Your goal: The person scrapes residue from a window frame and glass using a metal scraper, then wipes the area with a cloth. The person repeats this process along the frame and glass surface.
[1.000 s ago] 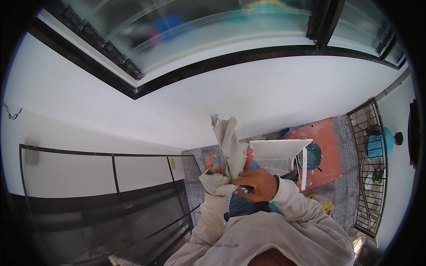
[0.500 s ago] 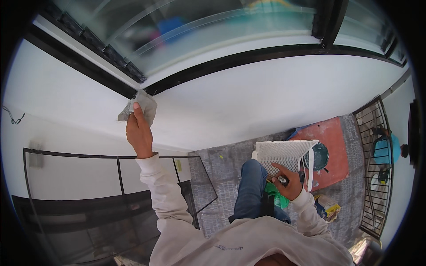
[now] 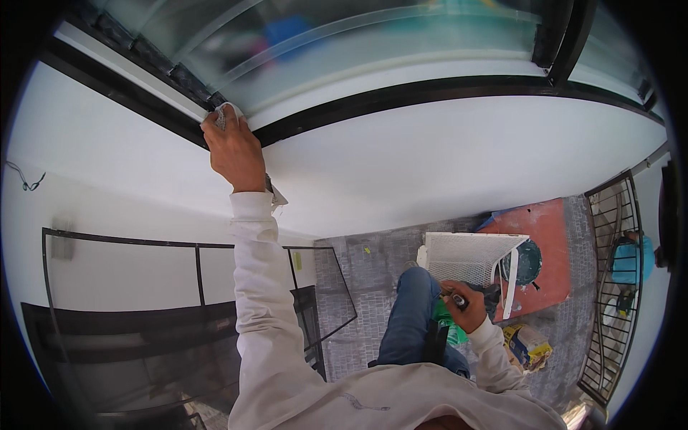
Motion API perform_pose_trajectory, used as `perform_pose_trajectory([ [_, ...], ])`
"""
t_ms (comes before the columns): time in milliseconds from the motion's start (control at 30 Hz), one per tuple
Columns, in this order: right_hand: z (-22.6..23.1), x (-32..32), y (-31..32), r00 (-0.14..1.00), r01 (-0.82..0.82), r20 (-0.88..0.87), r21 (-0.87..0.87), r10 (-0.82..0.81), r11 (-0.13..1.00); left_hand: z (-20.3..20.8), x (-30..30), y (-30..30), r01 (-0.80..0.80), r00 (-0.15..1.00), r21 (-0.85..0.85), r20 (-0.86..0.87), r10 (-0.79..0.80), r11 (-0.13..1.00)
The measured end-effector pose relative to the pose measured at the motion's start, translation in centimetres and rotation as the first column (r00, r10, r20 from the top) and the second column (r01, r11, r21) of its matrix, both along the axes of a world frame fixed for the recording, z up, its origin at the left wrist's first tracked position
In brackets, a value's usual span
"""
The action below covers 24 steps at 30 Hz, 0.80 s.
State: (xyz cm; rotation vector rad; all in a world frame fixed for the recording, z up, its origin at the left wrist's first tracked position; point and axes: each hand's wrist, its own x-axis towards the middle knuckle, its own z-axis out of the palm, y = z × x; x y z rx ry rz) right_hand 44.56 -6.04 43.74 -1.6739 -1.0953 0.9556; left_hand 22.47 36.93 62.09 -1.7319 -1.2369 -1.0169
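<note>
Here, the left hand [image 3: 236, 156] pinches a crumpled pale-grey cloth rag [image 3: 228, 115] at a long black window frame's [image 3: 358, 105] corner; below and rightward, the right hand [image 3: 469, 308] curls around a dark, rounded tool handle [image 3: 459, 302].

Seemingly a yellow bag [image 3: 529, 347] lies on grey paving [image 3: 383, 261].

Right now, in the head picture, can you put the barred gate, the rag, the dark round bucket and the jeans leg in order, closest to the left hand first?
From the left hand:
1. Rag, held in that hand.
2. Jeans leg, lower and to the right.
3. Dark round bucket, right of the leg.
4. Barred gate, farthest right of these.
</note>
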Motion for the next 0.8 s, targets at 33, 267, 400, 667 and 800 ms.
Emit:
perform_pose_trajectory([
  [33,-0.2,0.1,0.0,1.0,0.001,0.003,0.027,-0.001,1.0,-0.3,0.1,-0.6,-0.014,1.0,-0.09,-0.002,0.014,0.996],
  [267,-0.9,1.5,-1.4,0.999,0.046,0.021,0.005,-0.047,0.999,3.7,-2.3,1.6,0.267,0.955,0.053,0.121,-0.271,0.962],
  [400,-1.1,1.7,-1.8,0.997,0.083,0.009,-0.041,-0.083,0.996,1.9,-0.8,1.9,0.159,0.981,-0.046,0.117,-0.153,0.986],
  [667,-1.8,1.7,-1.8,0.992,0.122,0.038,0.041,-0.123,0.992,3.3,-1.4,0.5,0.102,0.995,-0.272,0.006,-0.105,0.957],
  [800,-2.1,1.7,-2.8,0.987,0.145,0.066,0.043,-0.148,0.988,2.7,-1.1,1.1,0.149,0.989,-0.126,0.026,-0.147,0.981],
])
